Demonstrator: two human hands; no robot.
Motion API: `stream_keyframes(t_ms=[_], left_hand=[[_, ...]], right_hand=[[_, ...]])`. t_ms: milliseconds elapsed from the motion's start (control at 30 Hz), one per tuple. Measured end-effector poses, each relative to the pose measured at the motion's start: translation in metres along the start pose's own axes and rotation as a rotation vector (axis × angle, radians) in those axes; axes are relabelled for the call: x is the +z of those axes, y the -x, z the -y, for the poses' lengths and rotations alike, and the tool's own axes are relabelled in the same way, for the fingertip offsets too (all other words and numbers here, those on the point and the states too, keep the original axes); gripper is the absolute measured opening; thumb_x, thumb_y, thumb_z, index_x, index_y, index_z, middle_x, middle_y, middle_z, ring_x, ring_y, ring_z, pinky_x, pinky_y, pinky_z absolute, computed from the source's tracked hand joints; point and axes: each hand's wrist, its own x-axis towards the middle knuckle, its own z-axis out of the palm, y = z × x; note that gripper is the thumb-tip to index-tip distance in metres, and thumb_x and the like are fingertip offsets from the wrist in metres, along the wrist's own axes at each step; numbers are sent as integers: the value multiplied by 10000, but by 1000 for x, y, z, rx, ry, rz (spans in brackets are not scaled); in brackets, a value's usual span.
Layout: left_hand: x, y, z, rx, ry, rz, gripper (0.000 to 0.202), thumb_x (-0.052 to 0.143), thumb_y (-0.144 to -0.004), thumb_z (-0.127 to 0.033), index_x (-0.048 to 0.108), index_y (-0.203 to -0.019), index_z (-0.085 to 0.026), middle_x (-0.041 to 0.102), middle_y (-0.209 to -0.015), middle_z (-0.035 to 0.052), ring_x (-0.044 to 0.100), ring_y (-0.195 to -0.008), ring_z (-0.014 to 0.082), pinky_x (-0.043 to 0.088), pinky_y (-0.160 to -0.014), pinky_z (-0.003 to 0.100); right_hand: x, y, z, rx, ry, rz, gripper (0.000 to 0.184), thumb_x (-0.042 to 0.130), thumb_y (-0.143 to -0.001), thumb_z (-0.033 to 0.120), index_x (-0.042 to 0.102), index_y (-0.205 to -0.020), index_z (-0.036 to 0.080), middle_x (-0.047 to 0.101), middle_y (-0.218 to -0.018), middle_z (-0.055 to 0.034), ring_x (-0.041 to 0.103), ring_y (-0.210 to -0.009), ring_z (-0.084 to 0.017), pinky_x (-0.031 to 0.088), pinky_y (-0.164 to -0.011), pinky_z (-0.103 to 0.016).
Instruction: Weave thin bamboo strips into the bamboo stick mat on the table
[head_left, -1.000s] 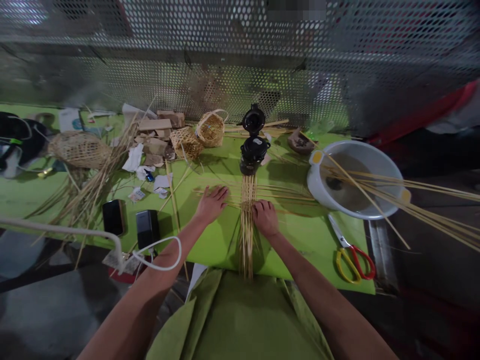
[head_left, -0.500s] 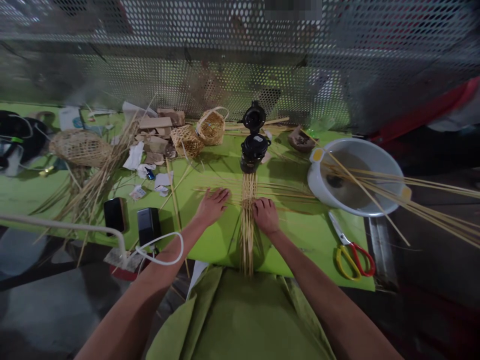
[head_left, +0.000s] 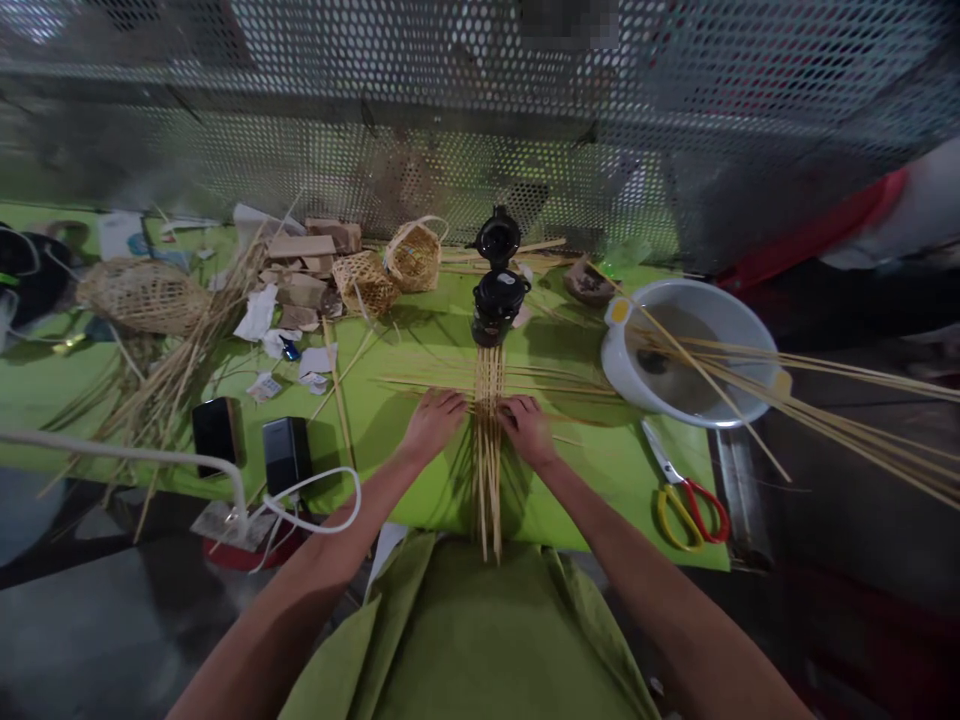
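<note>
A bundle of thin bamboo strips (head_left: 488, 470) lies lengthwise on the green table (head_left: 600, 470), crossed by a few horizontal strips (head_left: 427, 381). My left hand (head_left: 434, 424) rests just left of the bundle, fingers curled onto the crossing strips. My right hand (head_left: 528, 430) presses on the strips at the bundle's right edge, fingers bent. A black jug (head_left: 496, 297) stands on the bundle's far end.
A white basin (head_left: 688, 345) of water holds long strips at the right, with red and yellow scissors (head_left: 684, 494) in front. Small woven baskets (head_left: 390, 266), wood blocks and loose strips lie at the back left. Two phones (head_left: 249, 447) and a white cable sit near the front edge.
My left hand has slid right from lying flat on the mat up to the bundle, its fingers curling. The right hand stays at the bundle's right edge.
</note>
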Motion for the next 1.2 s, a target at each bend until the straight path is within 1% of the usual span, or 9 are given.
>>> stream_keyframes(t_ms=[100,200,333,467,767,867,1033,1100,1200], left_hand=[[9,-7,-9,0,20,-26,377,501,-962,-120,672,-1279,-232,686,-1327,73,593,-1247,245,379,-1150,480],[14,-12,-16,-14,17,-37,409,492,-946,-68,667,-1280,-227,686,-1317,81,617,-1189,243,458,-1058,436],[11,-17,-20,-33,4,-30,336,513,-941,-65,704,-1172,-217,691,-1285,82,639,-1104,241,530,-924,398],[8,-21,-22,-52,-6,-9,256,540,-945,-96,721,-1084,-212,701,-1238,81,647,-1045,247,558,-847,399],[5,-23,-28,-109,29,6,278,509,-950,-82,717,-1084,-208,698,-1228,73,636,-1058,240,549,-903,409],[7,-10,-31,-108,54,-35,311,506,-951,-92,693,-1169,-212,684,-1269,77,608,-1148,240,505,-1002,417],[20,28,-40,-66,49,-79,397,493,-968,-134,614,-1334,-229,656,-1349,84,572,-1247,224,410,-1138,424],[21,36,-44,-54,30,-70,469,477,-966,-127,558,-1415,-234,609,-1427,86,544,-1306,232,386,-1167,435],[17,38,-47,1,13,-39,567,459,-947,-90,482,-1495,-238,526,-1522,89,475,-1400,254,342,-1204,481]], right_hand=[[-11,2,0,-24,-43,43,164,580,-941,156,690,-1057,191,689,-1072,-95,581,-1041,-254,495,-933,-391],[-18,2,0,-47,11,114,207,567,-927,109,697,-1069,184,690,-1080,-95,582,-1034,-253,487,-948,-390],[-22,0,1,-57,137,212,204,538,-944,106,710,-1030,175,696,-1048,-98,577,-974,-256,484,-887,-372],[-21,-1,2,-61,189,219,192,538,-945,103,718,-920,165,698,-1021,-104,572,-944,-257,479,-845,-364],[-23,-2,10,-36,215,206,185,547,-956,106,722,-939,165,712,-1033,-104,586,-956,-253,483,-853,-357],[-28,7,11,-67,176,177,199,552,-959,119,720,-1051,174,716,-1126,-99,591,-1021,-254,477,-912,-372],[-29,29,19,-94,118,138,385,502,-969,108,646,-1308,220,687,-1302,-82,584,-1160,-253,443,-1014,-407],[-25,36,23,-94,100,164,436,490,-952,86,630,-1340,224,669,-1347,-80,582,-1185,-254,435,-1037,-418],[-19,44,24,-72,63,179,478,485,-896,41,655,-1311,207,652,-1378,-82,577,-1211,-266,435,-1056,-432]])
